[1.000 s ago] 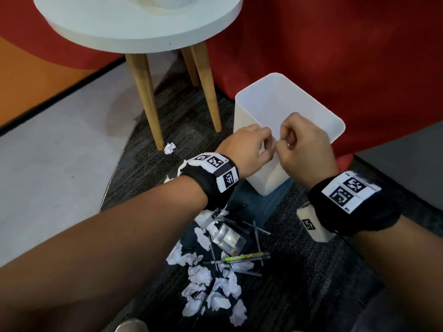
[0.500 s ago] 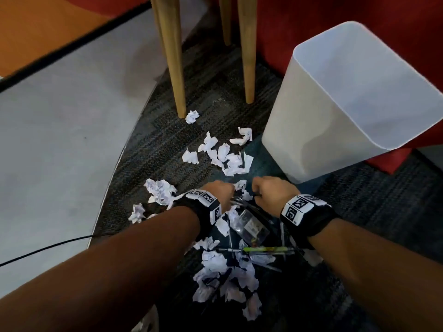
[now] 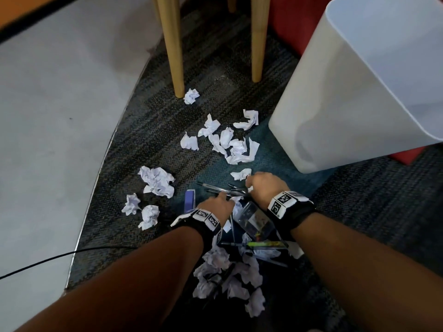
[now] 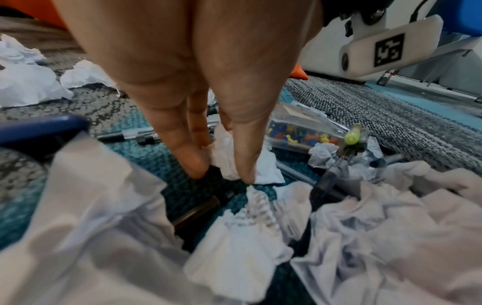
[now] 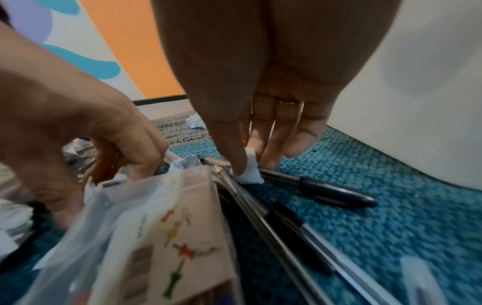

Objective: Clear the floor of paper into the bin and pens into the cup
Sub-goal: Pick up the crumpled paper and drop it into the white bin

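Crumpled white paper balls (image 3: 157, 180) and several pens (image 3: 223, 189) lie scattered on the dark carpet in front of the white bin (image 3: 335, 104). My left hand (image 3: 225, 197) reaches down into the pile, and its thumb and fingers pinch a crumpled paper ball (image 4: 227, 163). Just beside it, my right hand (image 3: 249, 185) pinches a small paper scrap (image 5: 247, 172) between thumb and forefinger, right above a black-capped pen (image 5: 334, 190). More paper (image 3: 230, 276) and a green pen (image 3: 263, 244) lie under my forearms. No cup is in view.
A clear box of push pins (image 3: 254, 218) lies between my wrists. A blue object (image 3: 190, 200) sits left of my left hand. Two wooden table legs (image 3: 171, 44) stand behind the paper. A black cable (image 3: 48, 259) crosses the grey floor at left.
Both hands came down from over the bin's rim to the floor. Each now pinches a piece of paper among the pens. My head has dipped closer to the pile.
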`<state>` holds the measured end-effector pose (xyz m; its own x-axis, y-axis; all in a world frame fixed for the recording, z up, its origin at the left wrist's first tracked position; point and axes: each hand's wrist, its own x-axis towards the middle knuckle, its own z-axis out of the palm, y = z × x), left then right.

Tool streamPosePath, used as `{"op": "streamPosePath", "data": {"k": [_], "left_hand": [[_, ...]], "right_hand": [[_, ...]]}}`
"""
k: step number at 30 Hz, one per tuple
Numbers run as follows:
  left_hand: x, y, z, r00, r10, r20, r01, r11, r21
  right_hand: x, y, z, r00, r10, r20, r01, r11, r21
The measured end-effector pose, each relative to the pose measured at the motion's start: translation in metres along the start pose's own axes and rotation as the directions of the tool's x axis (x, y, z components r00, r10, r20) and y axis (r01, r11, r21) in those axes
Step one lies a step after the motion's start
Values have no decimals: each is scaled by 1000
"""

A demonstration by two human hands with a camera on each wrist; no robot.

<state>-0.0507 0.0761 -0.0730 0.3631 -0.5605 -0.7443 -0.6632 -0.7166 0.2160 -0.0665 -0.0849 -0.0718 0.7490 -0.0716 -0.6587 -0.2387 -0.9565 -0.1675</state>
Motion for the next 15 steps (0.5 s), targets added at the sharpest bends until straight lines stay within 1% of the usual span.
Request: {"op": "streamPosePath", "data": {"k": [3, 4, 6, 8, 11, 15], "left_hand": [[0, -3, 0, 999, 24, 22, -25, 998, 58], [0, -3, 0, 999, 31, 30, -33, 997, 66], [-1, -3, -1, 999, 38, 28, -40, 997, 60], [-1, -4, -2, 999, 44, 14, -45, 998, 35], [0, -3, -4, 999, 50, -5, -50, 998, 27], [-1, -3, -5, 999, 49, -24, -49, 999, -7]], "right_hand": [[-2, 0, -1, 999, 35, -3, -35, 999, -11], [-2, 0, -3, 999, 36, -34, -37, 999, -6], [-2, 0, -8, 990, 12, -137, -8, 1000, 28], [0, -3, -12, 979, -6, -206, 31, 993, 117], [8, -10, -15, 980, -26, -198, 60, 985, 165], [15, -10, -9, 990, -12, -137, 23, 997, 78]]}}
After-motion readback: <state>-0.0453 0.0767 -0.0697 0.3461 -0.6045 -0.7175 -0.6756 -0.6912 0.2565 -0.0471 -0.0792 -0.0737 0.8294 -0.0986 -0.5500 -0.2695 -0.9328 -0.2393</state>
